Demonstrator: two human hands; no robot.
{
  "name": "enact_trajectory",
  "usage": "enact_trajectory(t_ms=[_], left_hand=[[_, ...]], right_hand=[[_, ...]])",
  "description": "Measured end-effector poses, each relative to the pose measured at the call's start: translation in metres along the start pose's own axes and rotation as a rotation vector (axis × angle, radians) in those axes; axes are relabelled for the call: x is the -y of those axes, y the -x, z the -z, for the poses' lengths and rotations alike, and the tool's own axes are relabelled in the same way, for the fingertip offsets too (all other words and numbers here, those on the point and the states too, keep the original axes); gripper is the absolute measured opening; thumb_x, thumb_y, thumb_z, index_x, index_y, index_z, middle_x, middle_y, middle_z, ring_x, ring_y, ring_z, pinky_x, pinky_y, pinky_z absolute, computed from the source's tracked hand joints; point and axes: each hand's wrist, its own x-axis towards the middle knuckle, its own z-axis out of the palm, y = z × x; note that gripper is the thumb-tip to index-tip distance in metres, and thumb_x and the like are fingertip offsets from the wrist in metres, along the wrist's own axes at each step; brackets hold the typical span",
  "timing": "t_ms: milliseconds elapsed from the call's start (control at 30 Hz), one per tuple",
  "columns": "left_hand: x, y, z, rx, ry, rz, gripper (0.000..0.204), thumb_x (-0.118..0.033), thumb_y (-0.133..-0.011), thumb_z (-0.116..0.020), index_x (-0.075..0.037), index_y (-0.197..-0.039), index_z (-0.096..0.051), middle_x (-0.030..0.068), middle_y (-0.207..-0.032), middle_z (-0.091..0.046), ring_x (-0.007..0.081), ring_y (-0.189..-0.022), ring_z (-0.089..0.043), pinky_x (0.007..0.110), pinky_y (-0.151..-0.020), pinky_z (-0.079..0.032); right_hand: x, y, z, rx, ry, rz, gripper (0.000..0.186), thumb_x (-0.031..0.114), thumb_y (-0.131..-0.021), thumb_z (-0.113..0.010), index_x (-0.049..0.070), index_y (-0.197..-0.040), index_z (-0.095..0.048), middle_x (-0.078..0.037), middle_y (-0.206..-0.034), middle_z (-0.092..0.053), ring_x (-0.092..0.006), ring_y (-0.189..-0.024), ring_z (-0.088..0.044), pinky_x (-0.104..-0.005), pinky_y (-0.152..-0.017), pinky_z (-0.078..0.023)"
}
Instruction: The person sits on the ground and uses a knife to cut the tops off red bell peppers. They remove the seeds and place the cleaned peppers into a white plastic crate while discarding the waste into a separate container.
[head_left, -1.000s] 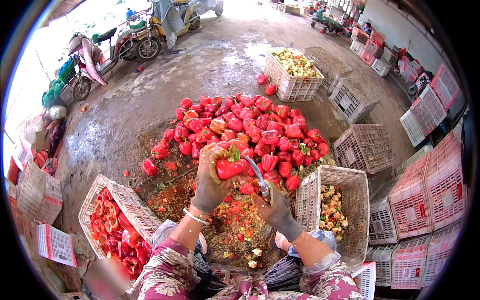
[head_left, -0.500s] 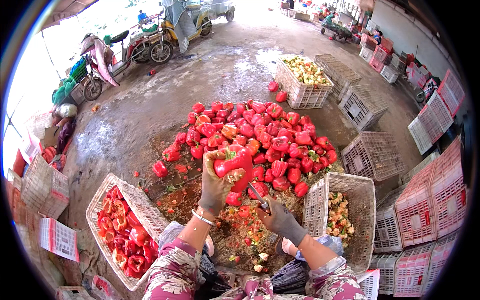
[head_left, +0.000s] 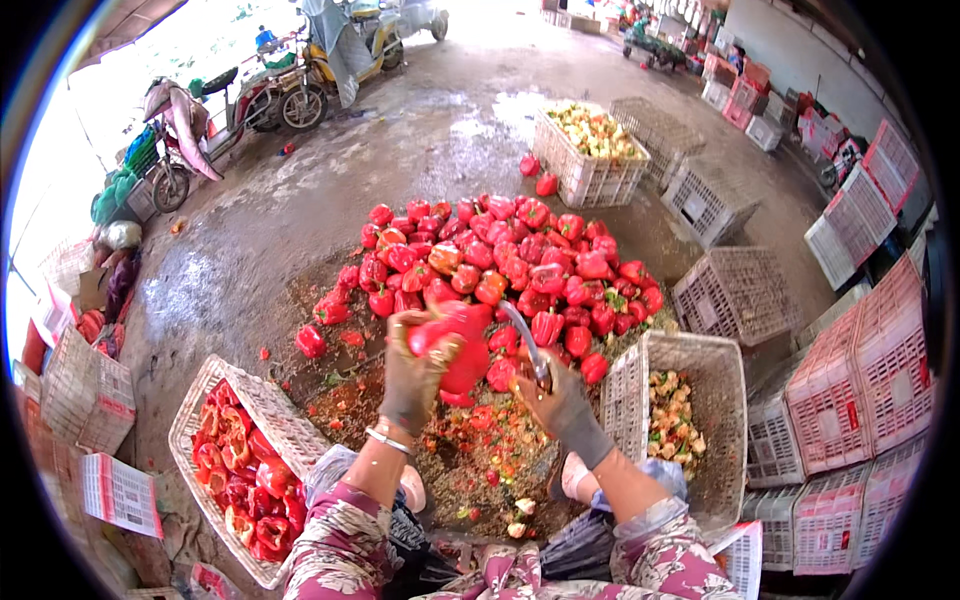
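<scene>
"Where is the red pepper point(head_left: 466, 352)?"
"In the left hand point(head_left: 408, 382), its fingers curled around it."
"And the right hand point(head_left: 566, 408)?"
"Wrapped on the curved knife point(head_left: 524, 332), just right of the pepper."

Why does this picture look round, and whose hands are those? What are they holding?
There's no robot here, just a person. A wide camera worn on their head looks down, making straight edges bend. The left hand holds a red pepper; the right hand holds a curved metal blade. Ahead, on the ground, lies a pile of red peppers. The crate beside the left arm holds cut-open peppers. The crate beside the right arm holds pale pieces, perhaps cores.
</scene>
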Motion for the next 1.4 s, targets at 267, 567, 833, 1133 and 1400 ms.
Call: enact_trajectory(t_ms=[267,567,833,1133,1400], left_hand=[[0.008,0.022,-0.009,0.346,-0.044,0.048,0.06,-0.025,-0.07,-0.09,-0.008,-0.111,-0.05,0.0037,-0.113,-0.056,0.0138,-0.108,-0.054,0.031,-0.094,-0.047],[-0.005,0.024,-0.013,0.464,-0.186,-0.081,0.058,-0.025,-0.068,-0.09,-0.006,-0.109,-0.055,0.0026,-0.109,-0.057,0.0138,-0.107,-0.055,0.031,-0.093,-0.047],[-0.003,0.028,-0.008,0.479,0.147,0.171,0.051,-0.023,-0.074,-0.086,-0.009,-0.113,-0.055,0.0014,-0.11,-0.056,0.0132,-0.104,-0.056,0.03,-0.091,-0.048],[-0.012,0.025,-0.024,0.349,0.026,0.263,0.048,-0.005,-0.075,-0.081,-0.006,-0.114,-0.051,0.0029,-0.109,-0.056,0.0108,-0.098,-0.055,0.027,-0.086,-0.05],[0.023,0.019,-0.015,0.041,-0.106,0.051,0.036,-0.012,-0.081,-0.079,-0.005,-0.104,-0.053,0.002,-0.096,-0.056,0.0088,-0.088,-0.055,0.025,-0.079,-0.05]], right_hand=[[0.044,-0.019,0.012,0.162,-0.045,0.055,0.062,0.014,-0.08,-0.075,0.0,-0.134,-0.049,-0.009,-0.106,-0.065,-0.0113,-0.079,-0.054,-0.0281,-0.069,-0.046],[0.049,-0.016,0.021,0.077,-0.139,0.065,0.052,0.0,-0.074,-0.06,-0.001,-0.126,-0.057,-0.009,-0.1,-0.069,-0.0086,-0.078,-0.065,-0.0256,-0.068,-0.053],[0.054,-0.016,0.037,0.156,-0.336,-0.225,0.036,0.002,-0.079,-0.064,0.0,-0.115,-0.065,-0.003,-0.084,-0.069,-0.0034,-0.064,-0.055,-0.0214,-0.056,-0.045],[0.035,-0.016,0.021,0.03,-0.251,-0.138,0.029,0.003,-0.081,-0.066,0.001,-0.109,-0.066,-0.002,-0.084,-0.066,-0.01,-0.069,-0.06,-0.0295,-0.062,-0.051],[0.043,-0.014,0.005,0.024,-0.221,-0.218,0.026,0.004,-0.076,-0.068,-0.002,-0.102,-0.067,-0.003,-0.073,-0.064,-0.0065,-0.067,-0.058,-0.0264,-0.06,-0.048]])
